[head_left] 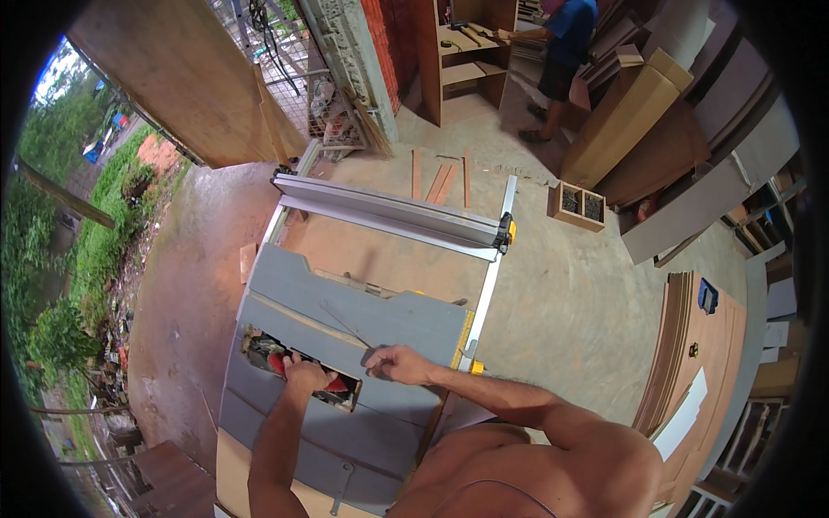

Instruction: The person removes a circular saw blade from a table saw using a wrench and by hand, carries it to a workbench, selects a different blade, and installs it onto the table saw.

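Observation:
A grey table saw [406,328] stands before me, with a long rectangular opening in its top. My left hand [308,376] reaches into that opening, fingers closed around a red saw blade [277,363], which shows on both sides of the hand. To its right, my right hand [400,365] hovers over the tabletop with curled fingers. A thin dark rod [345,325] runs from its fingertips toward the far left. Nearer to me, a flat grey wrench [344,488] lies on the saw top.
Beyond the tabletop, a long metal fence [389,211] spans two rails. Wood strips [441,183] and a divided wooden box [577,205] lie on the floor. Stacked boards [682,354] stand to the right. Another person [566,52] in blue works at a wooden cabinet [471,73].

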Available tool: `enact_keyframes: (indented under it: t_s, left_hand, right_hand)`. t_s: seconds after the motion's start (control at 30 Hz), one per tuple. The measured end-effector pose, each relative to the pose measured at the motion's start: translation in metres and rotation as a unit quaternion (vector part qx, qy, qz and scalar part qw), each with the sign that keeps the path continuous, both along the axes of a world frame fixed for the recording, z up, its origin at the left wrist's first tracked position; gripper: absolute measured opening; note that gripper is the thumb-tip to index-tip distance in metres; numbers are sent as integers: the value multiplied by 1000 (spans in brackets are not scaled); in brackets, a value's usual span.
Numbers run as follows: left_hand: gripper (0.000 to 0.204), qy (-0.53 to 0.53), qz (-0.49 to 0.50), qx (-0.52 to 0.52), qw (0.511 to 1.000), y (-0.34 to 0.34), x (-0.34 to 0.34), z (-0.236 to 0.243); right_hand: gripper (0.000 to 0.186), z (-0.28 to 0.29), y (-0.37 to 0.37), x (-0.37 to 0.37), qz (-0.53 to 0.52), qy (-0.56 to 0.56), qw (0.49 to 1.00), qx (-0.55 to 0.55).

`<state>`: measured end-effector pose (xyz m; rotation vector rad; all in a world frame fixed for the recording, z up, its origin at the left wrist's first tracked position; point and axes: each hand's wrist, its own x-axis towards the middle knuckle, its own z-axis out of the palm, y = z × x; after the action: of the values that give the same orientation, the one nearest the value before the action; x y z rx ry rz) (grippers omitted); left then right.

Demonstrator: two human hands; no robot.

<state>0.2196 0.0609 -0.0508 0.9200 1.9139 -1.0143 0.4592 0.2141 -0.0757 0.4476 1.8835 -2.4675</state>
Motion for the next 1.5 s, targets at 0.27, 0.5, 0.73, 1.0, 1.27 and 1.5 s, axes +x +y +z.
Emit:
enact_keyframes:
  t_s: [0.27,0.5,0.73,1.0,1.27,1.5]
  left_hand:
    - [84,9,-4,7,1000,12,15,15]
    - [85,27,-31,-7,999,11,16,15]
    - [84,32,-33,3,999,10,17,15]
    - [83,32,-23,6,999,13,20,13]
    - [86,-6,-3,32,999,-3,-12,-1]
    - [84,-16,-19,24,999,-4,-14,-1]
  right_hand:
    - [39,3,5,2,31,-18,999,-16]
    - [39,-3,3,0,29,-15,999,-20]
    - [38,-11,-2,-2,-5,-2,1000,5]
    - [40,-6,3,0,28,-18,999,-9]
    - [41,-6,3,1,28,-7,1000,-8]
    - [42,-4,6,0,36,-25,999,-9]
